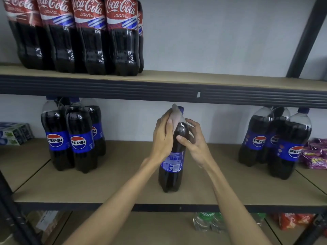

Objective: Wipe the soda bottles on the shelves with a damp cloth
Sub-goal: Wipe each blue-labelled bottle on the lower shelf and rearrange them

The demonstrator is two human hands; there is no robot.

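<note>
Head view. Inspector: State of each grip?
Assessor: Left grip (162, 135) is folded over a pale cloth (176, 114), pressing it to the neck of the Pepsi bottle (172, 163). Right grip (194, 142) wraps the opposite shoulder, thumb forward.
Inspector: Risk?
Assessor: The bottle stands alone near the front edge of the shelf (106, 191), so a hard sideways wipe could tip it off. It sits upright between both grips, with the other Pepsi bottles (70, 138) farther back.

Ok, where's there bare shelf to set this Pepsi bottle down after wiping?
Brown middle shelf board: bare either side of the held dark Pepsi bottle, up to the left Pepsi cluster and right Pepsi cluster. Upper shelf is bare right of the red-labelled Coca-Cola row. Crowded: far right, purple snack packets.
</note>
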